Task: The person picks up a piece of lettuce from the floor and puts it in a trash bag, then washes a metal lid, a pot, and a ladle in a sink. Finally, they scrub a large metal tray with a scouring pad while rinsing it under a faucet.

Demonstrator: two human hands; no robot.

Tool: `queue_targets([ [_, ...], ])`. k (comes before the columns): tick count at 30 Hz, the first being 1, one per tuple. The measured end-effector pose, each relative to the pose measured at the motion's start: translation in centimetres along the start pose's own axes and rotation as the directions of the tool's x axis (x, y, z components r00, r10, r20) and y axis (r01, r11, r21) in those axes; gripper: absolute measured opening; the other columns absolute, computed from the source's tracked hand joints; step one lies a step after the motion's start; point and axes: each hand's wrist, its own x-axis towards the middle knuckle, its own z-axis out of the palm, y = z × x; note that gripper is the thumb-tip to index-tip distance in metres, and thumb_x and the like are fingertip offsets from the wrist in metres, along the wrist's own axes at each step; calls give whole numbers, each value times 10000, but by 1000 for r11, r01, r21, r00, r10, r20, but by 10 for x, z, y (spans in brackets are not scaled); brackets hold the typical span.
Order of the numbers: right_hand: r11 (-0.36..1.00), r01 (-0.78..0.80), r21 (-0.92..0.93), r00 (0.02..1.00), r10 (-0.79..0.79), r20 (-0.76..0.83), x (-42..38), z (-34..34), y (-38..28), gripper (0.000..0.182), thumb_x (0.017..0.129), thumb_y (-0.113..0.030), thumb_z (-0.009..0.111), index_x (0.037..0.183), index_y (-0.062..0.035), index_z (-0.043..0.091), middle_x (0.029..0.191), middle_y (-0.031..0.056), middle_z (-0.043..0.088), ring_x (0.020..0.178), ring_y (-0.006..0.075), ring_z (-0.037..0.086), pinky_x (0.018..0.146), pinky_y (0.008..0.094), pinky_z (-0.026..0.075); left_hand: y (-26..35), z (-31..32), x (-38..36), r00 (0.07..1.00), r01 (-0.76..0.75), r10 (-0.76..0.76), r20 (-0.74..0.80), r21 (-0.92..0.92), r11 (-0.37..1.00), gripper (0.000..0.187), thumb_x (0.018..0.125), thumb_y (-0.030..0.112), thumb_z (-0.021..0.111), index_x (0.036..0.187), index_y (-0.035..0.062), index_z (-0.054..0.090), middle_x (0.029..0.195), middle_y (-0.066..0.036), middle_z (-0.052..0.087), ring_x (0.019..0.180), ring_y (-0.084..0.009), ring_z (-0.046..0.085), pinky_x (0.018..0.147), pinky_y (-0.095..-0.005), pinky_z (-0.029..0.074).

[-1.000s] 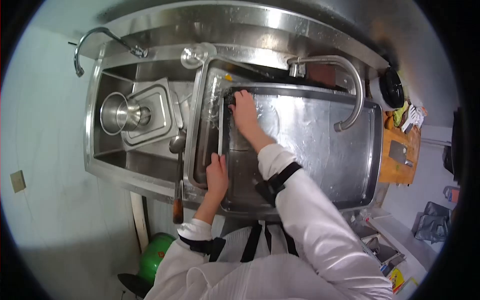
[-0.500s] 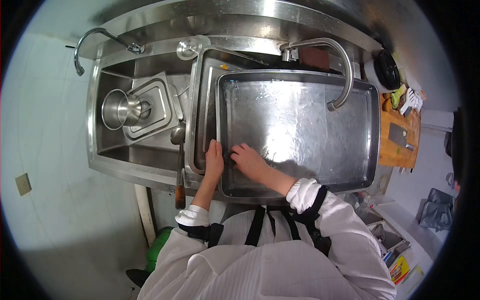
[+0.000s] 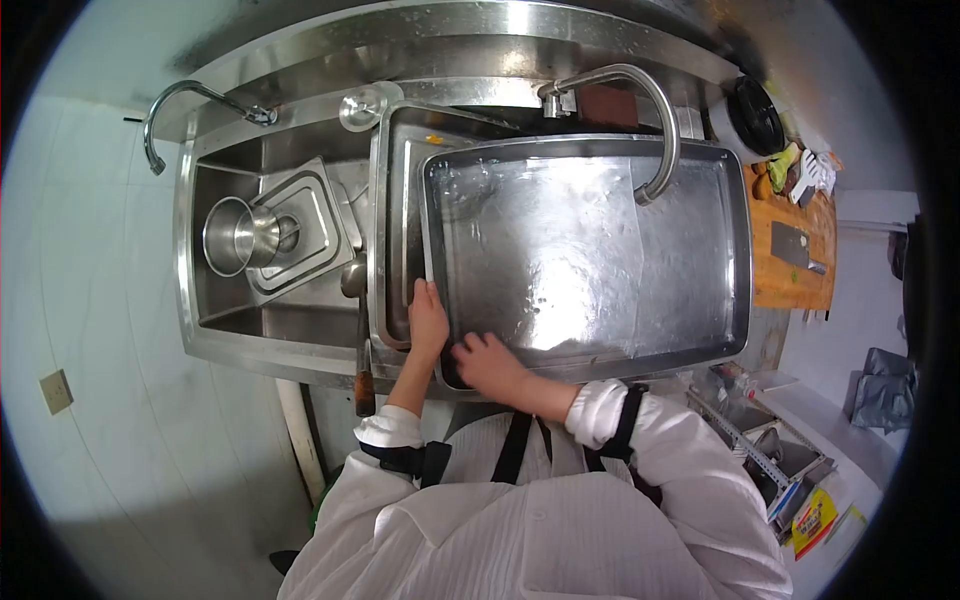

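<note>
A large rectangular metal tray [image 3: 690, 260] lies across the right part of the sink, its inside wet and shiny. My left hand [image 3: 428, 322] grips the tray's left rim, fingers on the outer side. Inside the tray, at its near left corner, my right hand [image 3: 488, 367] presses down with curled fingers. Whatever is under those fingers is hidden; only a dark patch shows beside them. Beneath the tray's left side, a second metal pan [image 3: 378, 240] sticks out.
In the left basin [image 3: 222, 310] are a metal pot [image 3: 228, 237] and a metal lid [image 3: 322, 215]. A ladle [image 3: 363, 340] rests on the divider. One curved faucet [image 3: 668, 110] arches over the tray. To the right, a cleaver [image 3: 790, 243] lies on a wooden board [image 3: 800, 290].
My right hand has slid toward me along the tray's left inner side into the near corner. My left hand stays on the rim. The whole view has shifted slightly.
</note>
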Motion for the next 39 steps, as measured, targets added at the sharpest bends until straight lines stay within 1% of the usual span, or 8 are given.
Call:
queue_targets([
  [4,963,-259,-71,956,246,-162,-6,-27,52,119,692,-118,573,762,-54,644,937,55,513,921,243,466,690,343,425,6,-2,1,1000,-21,21,-16,-6,1000,264,941,236,319,823,3,361,740,-255,483,736,-471,452,625,-488,335],
  [8,980,-150,133,965,174,-197,11,-14,23,119,673,-117,602,756,-40,639,944,68,514,918,259,469,704,357,431,-2,4,1,999,-36,36,-14,-20,999,257,941,230,318,831,2,361,733,-255,476,732,-468,453,627,-482,342],
  [14,851,-262,456,964,253,81,29,25,-27,134,649,-124,635,729,-17,635,970,113,516,931,275,472,741,368,426,-1,1,0,1000,-25,25,-8,-70,997,266,941,238,315,838,-2,368,732,-253,471,737,-468,454,628,-487,338],
  [16,827,-207,522,978,191,84,25,24,-20,119,641,-126,632,696,-20,634,985,121,516,934,276,471,751,366,422,3,0,2,994,96,-94,54,-28,995,288,945,243,319,828,-13,378,747,-189,423,699,-319,405,681,-394,356],
  [20,973,-15,228,999,21,-27,-9,11,19,134,667,-120,596,742,-14,628,1013,118,511,941,272,470,758,357,422,-3,3,3,999,26,-27,26,10,1000,293,947,251,315,833,-11,380,757,-199,424,716,-340,423,684,-395,358],
  [26,968,-244,55,875,244,-418,-8,0,63,261,725,-94,518,979,-62,568,1044,112,484,964,264,473,768,352,427,6,-1,-2,996,65,-64,58,-8,998,285,943,246,323,854,-16,392,766,-222,431,746,-380,442,699,-418,355],
  [32,961,124,248,992,-116,-50,-13,17,14,233,729,-123,527,944,-51,581,1078,130,490,965,272,488,793,342,425,-5,7,0,998,-63,62,-20,-21,998,240,942,223,326,845,7,365,708,-230,443,679,-428,432,613,-417,367],
  [39,959,-168,227,967,116,226,-137,-36,102,194,731,-92,502,896,-56,596,1025,98,538,1015,257,495,879,345,418,3,10,-7,999,-54,54,4,-1,999,239,952,198,321,828,-2,363,694,-221,443,632,-378,421,598,-416,363],
])
